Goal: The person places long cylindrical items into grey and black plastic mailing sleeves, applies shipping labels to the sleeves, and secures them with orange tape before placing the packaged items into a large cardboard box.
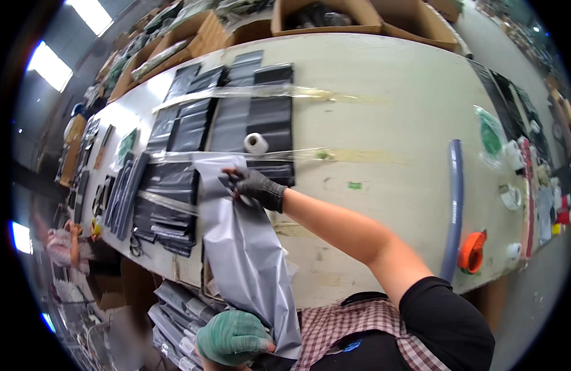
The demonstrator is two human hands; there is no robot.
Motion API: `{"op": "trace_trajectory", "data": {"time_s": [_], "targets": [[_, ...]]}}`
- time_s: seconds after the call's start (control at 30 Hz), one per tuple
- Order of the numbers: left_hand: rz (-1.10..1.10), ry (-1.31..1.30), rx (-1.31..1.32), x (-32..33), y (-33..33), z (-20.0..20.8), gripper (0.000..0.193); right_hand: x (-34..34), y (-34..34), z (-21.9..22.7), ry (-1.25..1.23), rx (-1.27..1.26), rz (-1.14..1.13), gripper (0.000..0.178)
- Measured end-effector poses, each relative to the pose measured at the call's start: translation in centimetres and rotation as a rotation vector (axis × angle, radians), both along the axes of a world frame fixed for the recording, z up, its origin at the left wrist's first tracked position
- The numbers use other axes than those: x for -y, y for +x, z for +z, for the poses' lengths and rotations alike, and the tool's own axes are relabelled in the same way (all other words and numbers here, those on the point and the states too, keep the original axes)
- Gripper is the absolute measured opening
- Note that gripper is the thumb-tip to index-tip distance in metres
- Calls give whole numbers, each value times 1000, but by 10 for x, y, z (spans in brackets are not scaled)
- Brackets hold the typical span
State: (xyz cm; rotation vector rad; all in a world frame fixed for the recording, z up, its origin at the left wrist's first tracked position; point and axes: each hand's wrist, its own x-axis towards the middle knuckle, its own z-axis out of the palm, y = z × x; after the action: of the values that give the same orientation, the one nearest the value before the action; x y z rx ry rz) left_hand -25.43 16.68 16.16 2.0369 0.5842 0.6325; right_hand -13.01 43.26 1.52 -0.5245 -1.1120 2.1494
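A long silvery-grey plastic sheet (239, 241) stretches from the table down over its near edge toward my body. My left hand (233, 338), in a green knit glove, is closed on the sheet's lower end. At the sheet's upper end is my right hand (256, 187), in a dark grey glove with bare fingertips. Its fingers are bent together around a small dark thing whose kind I cannot make out. Just beyond that hand, a white roll (256, 143) stands on stacks of flat black plastic bags (270, 114). Clear tape strips (236, 93) run across the stacks.
More folded grey pieces (174, 309) hang below the table's near edge. An orange tape dispenser (473, 251) and a long grey roll (454, 210) lie at the right. Cardboard boxes (326, 28) line the far edge. Another person (72, 247) works at far left.
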Motion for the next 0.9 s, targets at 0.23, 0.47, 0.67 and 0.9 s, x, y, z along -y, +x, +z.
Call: {"op": "trace_trajectory", "data": {"time_s": [0.23,0.47,0.67,0.9], "targets": [[858,136,251,31,112,-87,4,-20,186,95,899,392,-554,63],[591,417,-142,-5,214,-229,27,92,376,-16,948,1222,-987,71],[314,795,-504,-20,262,-251,32,310,472,-99,155,1822,-771,107],[191,600,-590,-85,288,-270,35,426,432,-12,-86,475,-867,70]]}}
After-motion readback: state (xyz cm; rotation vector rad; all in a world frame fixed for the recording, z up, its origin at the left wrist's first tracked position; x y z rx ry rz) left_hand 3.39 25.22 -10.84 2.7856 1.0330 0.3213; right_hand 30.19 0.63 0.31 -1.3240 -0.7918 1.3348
